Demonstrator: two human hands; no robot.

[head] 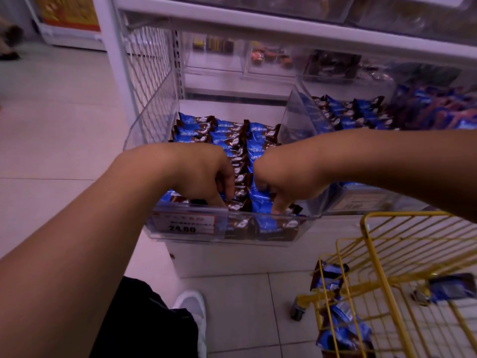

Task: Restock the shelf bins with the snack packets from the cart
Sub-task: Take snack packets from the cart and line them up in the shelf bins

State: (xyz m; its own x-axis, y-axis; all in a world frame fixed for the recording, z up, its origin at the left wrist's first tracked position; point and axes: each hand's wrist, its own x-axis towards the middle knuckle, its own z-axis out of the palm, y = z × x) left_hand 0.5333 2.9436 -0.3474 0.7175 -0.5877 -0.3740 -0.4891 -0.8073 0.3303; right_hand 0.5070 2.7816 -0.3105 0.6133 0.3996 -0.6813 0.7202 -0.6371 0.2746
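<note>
Both hands reach into the clear bin [258,217]. Left hand [204,174] fingers curled down among the snack packets [232,140]; right hand [286,177] likewise, fingertips pressing a packet. Actual grip: can't tell.

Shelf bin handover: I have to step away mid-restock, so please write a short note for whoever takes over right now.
Left hand: down in the front of the clear bin, fingers curled among the blue snack packets; whether it grips one is hidden.
Right hand: also in the bin's front, one finger pressing down on a packet near the front wall.
Done: the bin holds neat rows of packets almost to the front; the neighbouring bin to the right is stocked too.
Left: settle the front packets, then move the remaining packets from the yellow cart at lower right.
</note>
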